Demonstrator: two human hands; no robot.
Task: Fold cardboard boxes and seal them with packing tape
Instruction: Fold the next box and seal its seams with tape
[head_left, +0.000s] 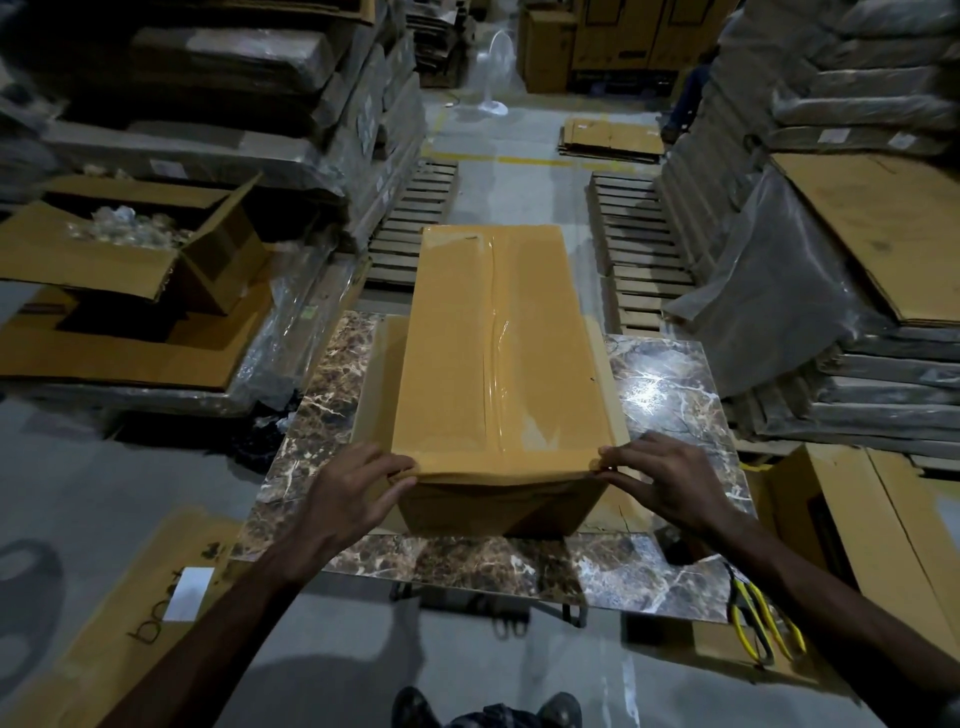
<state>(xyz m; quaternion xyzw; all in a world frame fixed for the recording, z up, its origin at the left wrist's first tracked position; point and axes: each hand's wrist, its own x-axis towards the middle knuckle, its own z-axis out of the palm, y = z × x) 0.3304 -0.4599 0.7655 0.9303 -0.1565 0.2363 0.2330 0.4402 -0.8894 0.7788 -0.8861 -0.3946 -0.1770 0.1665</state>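
- Head view, looking down: a long cardboard box (467, 353) lies on the marble-patterned table (670, 395), its far end reaching out past the table's back edge, towards the wooden pallets (415, 218).
- A strip of clear packing tape (500, 332) runs down the middle seam of the top face. It is wrinkled in places but appears to cover the seam from end to end.
- The left hand (358, 488) grips the near left corner of the box, fingers curled over the top edge.
- The right hand (670, 478) pinches the near right corner, fingertips bent onto the edge.
- I'd judge the box light and probably empty: stiff along its edges, but the broad panels would bow if pressed in the middle.
- The taped strip looks slick, so the bare cardboard at the corners and along the bottom edges is the better place to take hold.
- For its length, a two-handed hold seems wise; held at one end only, it could tip or twist.
- Yellow-handled cutters (763, 623) lie low at the right. An open carton (130, 249) sits off to the left, and flat cardboard (883, 234) is stacked to the right.
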